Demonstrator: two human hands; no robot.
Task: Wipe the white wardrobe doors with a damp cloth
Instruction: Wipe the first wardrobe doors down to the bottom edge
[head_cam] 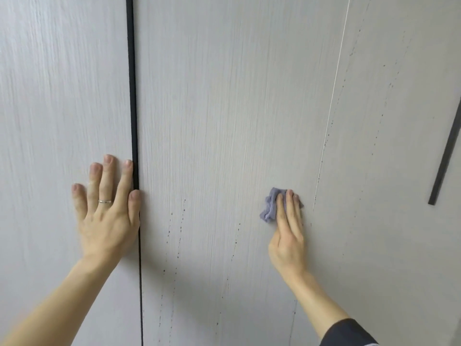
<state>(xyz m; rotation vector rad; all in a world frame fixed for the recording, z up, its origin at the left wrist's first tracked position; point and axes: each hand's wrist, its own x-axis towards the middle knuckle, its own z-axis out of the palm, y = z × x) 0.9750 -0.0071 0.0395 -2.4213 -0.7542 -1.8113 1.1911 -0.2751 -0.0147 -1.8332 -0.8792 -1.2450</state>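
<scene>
Two flat, open hands: left hand (107,213) braces the white wood-grain wardrobe door (62,96), right hand (287,236) presses the crumpled purple cloth (270,206), probably soft and light; best pinned under straight fingers.

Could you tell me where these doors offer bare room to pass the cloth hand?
Free: the wide panel between the dark gap and the thin seam, above and left of the cloth under the right hand. Crowded: the left hand lies flat at the gap; a dark bar far right.

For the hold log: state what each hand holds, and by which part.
The right hand presses the purple cloth to the door, straight fingers over its right part; left hand holds nothing.
</scene>
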